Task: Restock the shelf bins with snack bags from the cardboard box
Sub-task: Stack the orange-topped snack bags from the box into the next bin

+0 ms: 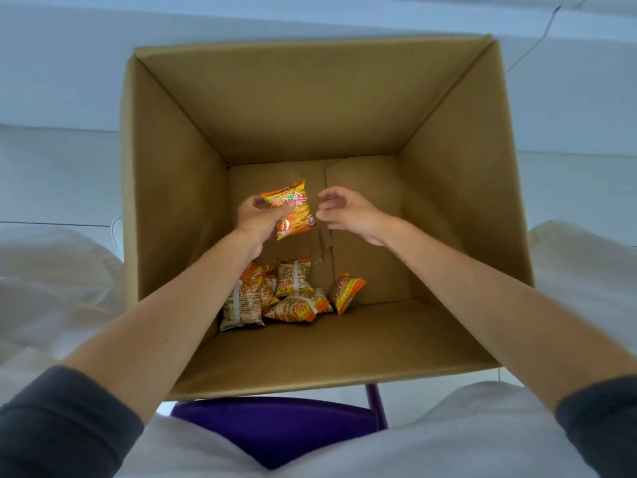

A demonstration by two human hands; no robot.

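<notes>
One view only, the head camera, looking straight down into the box (179, 139). My left hand (256, 217) has its fingers curled round the left edge of one bag (293, 210) and holds it above the box floor, printed face up, I judge so that it clears the walls on the way out. My right hand (348, 215) hovers just beside the bag, fingers loosely curled and gripping nothing, probably placed there to take the bag over or to steady it. Several more bags lie in a pile (275, 298) in the near-left part of the box floor, some overlapping. No bins show, so I judge the held bag has its whole trip ahead.
</notes>
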